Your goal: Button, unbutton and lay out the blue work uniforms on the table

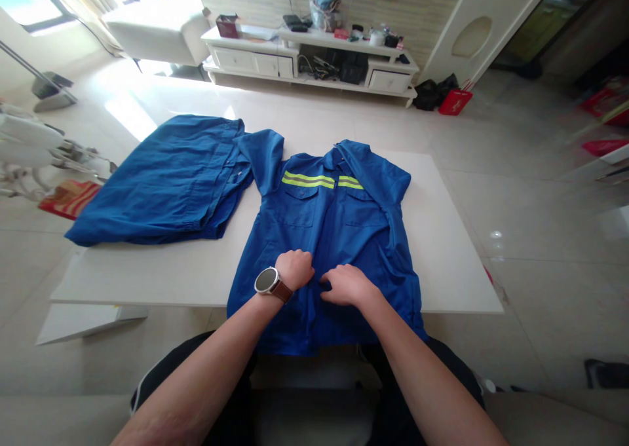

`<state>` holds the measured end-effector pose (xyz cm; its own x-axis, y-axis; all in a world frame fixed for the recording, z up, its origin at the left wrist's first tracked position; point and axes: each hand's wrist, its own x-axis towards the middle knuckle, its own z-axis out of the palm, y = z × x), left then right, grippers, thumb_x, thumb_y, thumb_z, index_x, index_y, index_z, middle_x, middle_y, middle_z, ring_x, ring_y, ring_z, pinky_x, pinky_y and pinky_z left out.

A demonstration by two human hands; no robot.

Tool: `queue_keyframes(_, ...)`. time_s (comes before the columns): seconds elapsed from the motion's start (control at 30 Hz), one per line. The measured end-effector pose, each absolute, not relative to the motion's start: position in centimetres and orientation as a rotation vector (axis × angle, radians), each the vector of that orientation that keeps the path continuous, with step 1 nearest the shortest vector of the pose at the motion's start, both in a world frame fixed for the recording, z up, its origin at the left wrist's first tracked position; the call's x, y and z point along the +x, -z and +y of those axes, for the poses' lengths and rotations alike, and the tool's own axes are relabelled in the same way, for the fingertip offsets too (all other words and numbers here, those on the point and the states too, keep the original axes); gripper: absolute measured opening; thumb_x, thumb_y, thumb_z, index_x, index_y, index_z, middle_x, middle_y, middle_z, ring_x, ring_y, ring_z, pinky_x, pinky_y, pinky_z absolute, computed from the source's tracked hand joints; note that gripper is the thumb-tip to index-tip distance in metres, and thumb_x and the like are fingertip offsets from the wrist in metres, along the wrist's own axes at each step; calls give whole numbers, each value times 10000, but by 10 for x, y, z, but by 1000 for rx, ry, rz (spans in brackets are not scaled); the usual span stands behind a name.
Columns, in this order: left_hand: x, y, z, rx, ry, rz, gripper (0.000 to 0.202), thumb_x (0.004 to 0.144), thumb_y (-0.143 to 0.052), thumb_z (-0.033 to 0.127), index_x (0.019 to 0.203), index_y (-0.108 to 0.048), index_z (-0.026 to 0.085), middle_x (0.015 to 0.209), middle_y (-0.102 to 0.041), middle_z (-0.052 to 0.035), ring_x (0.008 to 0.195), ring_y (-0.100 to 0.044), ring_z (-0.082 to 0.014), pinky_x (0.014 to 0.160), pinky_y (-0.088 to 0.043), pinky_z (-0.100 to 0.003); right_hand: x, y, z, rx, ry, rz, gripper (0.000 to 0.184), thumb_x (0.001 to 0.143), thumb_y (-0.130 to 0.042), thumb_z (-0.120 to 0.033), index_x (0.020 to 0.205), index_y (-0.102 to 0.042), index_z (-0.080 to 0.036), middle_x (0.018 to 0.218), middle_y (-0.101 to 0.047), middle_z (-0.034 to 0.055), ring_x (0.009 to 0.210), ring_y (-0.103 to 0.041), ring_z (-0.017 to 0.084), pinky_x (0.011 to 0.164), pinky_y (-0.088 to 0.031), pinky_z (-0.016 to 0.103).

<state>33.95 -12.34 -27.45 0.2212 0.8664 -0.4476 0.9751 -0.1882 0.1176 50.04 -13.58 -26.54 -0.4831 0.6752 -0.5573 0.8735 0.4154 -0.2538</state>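
Observation:
A blue work jacket (354, 236) lies front up on the table, with a yellow and grey reflective band across the chest and flapped chest pockets. Its lower hem hangs over the near table edge. My left hand (295, 269), below a wrist with a watch (266, 280), is closed on the jacket's front edge, fingertips hidden. Just to its right, my right hand (346, 284) rests over the other front panel, thumb and fingers apart, with no cloth visible between them. One sleeve (265, 158) is bent out to the left; the other lies folded down over the right side.
A folded pile of blue clothing (162, 177) covers the left part of the white table (457, 249) and touches the jacket's sleeve. Behind stands a low white cabinet (275, 66) with assorted items. A red bag (455, 101) sits on the floor beside it.

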Motion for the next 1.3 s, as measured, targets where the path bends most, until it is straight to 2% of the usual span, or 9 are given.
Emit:
queue_keyframes(0.23, 337, 283, -120, 2144, 166, 1774, 391, 933, -576, 334, 1285, -600, 167, 1260, -686, -154, 1180, -658, -310, 921, -558, -386, 501, 268, -134, 1528, 677, 2375, 373, 962, -529, -368, 1255, -713, -229, 1304, -685, 132, 1206, -630, 321, 968, -518, 421)
queue_keyframes(0.33, 338, 290, -120, 2151, 110, 1756, 622, 900, -602, 267, 1494, -434, 188, 1469, -570, -156, 1294, -596, -297, 986, -535, -366, 503, 275, -133, 1576, 686, 2325, 486, 962, -539, -367, 1424, -607, -230, 1616, -431, 123, 1429, -436, 401, 1043, -490, 488)
queue_keyframes(0.43, 336, 295, -120, 2093, 163, 1735, 734, 921, -497, 156, 1617, -267, 210, 1534, -524, -171, 1284, -626, -295, 1009, -527, -379, 505, 278, -133, 1539, 797, 2199, 626, 961, -544, -372, 1571, -451, -264, 1725, -219, 80, 1533, -267, 443, 1112, -441, 542)
queue_keyframes(0.53, 333, 295, -119, 2046, 250, 1746, 761, 923, -421, 101, 1647, -220, 218, 1504, -550, -194, 1209, -678, -320, 969, -549, -411, 505, 274, -133, 1536, 785, 2122, 580, 966, -517, -336, 1538, -500, -240, 1632, -416, 135, 1443, -459, 400, 1087, -464, 525)
queue_keyframes(0.67, 331, 288, -120, 2054, 339, 1757, 789, 912, -431, 108, 1661, -207, 220, 1446, -586, -201, 1099, -724, -334, 903, -581, -434, 502, 263, -134, 1565, 674, 2100, 404, 965, -479, -317, 1254, -717, -166, 1235, -728, 195, 1158, -693, 355, 932, -539, 462)
queue_keyframes(0.83, 332, 282, -123, 2086, 451, 1779, 790, 887, -482, 101, 1641, -292, 241, 1606, -426, -217, 1156, -699, -365, 898, -594, -455, 497, 258, -137, 1510, 638, 2182, 375, 967, -492, -352, 1204, -726, -178, 1188, -743, 184, 1125, -699, 335, 910, -534, 439)
queue_keyframes(0.97, 331, 281, -123, 2113, 504, 1744, 727, 885, -500, 93, 1583, -404, 272, 1521, -535, -190, 1138, -707, -351, 885, -596, -440, 501, 265, -137, 1492, 595, 2359, 357, 964, -510, -309, 1242, -692, -177, 1279, -705, 156, 1233, -620, 326, 979, -512, 461)
queue_keyframes(1.13, 327, 282, -119, 2138, 391, 1745, 548, 895, -540, 141, 1436, -544, 228, 1294, -681, -157, 1076, -724, -338, 863, -597, -437, 503, 280, -139, 1353, 763, 2495, 507, 916, -577, -242, 1419, -595, -191, 1599, -473, 87, 1425, -455, 289, 1110, -456, 443)
queue_keyframes(1.3, 326, 282, -116, 2096, 362, 1767, 262, 945, -528, 223, 1132, -703, 166, 1223, -720, -166, 1104, -717, -331, 910, -581, -431, 492, 287, -146, 1234, 776, 2507, 577, 880, -615, -201, 1452, -576, -273, 1586, -486, 52, 1410, -427, 338, 1057, -472, 511)
